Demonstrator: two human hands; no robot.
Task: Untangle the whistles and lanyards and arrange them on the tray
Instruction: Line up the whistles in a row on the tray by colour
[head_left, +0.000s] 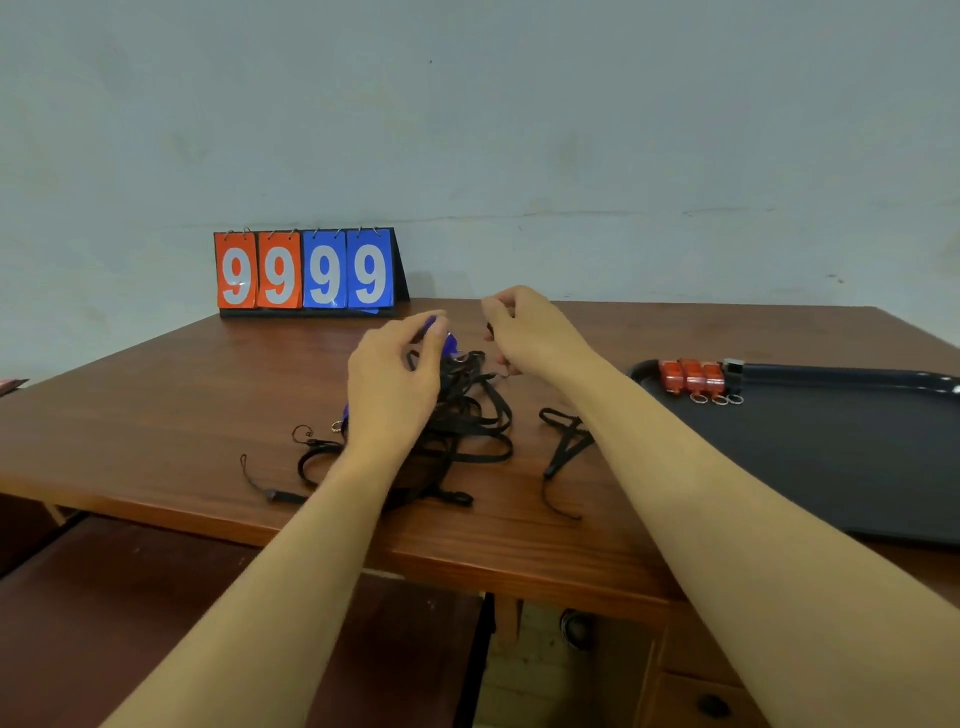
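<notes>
A tangle of black lanyards (467, 426) lies in the middle of the wooden table. My left hand (395, 384) is lifted over it, pinching a blue whistle (441, 335) whose ring hangs into the straps. My right hand (524, 327) is just to the right, fingers closed on a small black clip of a lanyard. Another blue whistle (344, 413) peeks out under my left wrist. One separate black lanyard (563, 452) lies to the right. The dark tray (831, 457) at the right holds three orange whistles (693, 376) and one black whistle (732, 370) in a row at its far left corner.
A flip scoreboard (306, 270) showing 9999 stands at the back of the table against the wall. The table's front edge (363, 540) runs below my forearms, with a drawer unit at lower right. A thin cord with a clip (265, 488) lies at the left of the tangle.
</notes>
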